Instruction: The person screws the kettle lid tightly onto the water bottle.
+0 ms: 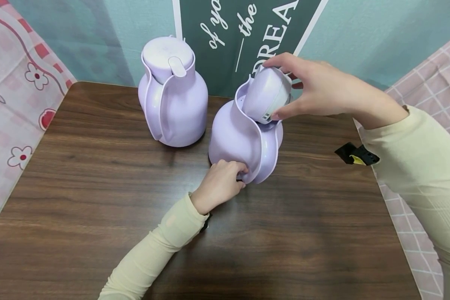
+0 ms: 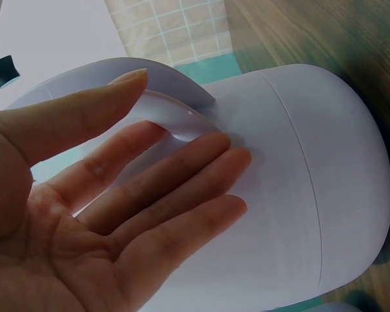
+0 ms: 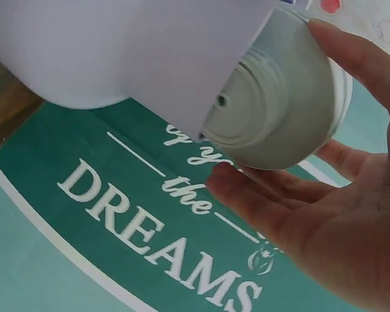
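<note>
Near the back of the table stands a lilac thermos jug, its mouth uncovered. My right hand grips the jug's lid between thumb and fingers, holding it tilted at the mouth. In the right wrist view the lid's pale underside with a round inner plug faces the opening, partly hidden by the rim. My left hand is by the jug's handle. In the left wrist view its fingers are nearly straight, the tips against the jug's body near the handle.
A second lilac thermos jug with its lid on stands just to the left. Behind both hangs a teal cloth with a dark green lettered panel. The wooden table has patterned cloths along both sides.
</note>
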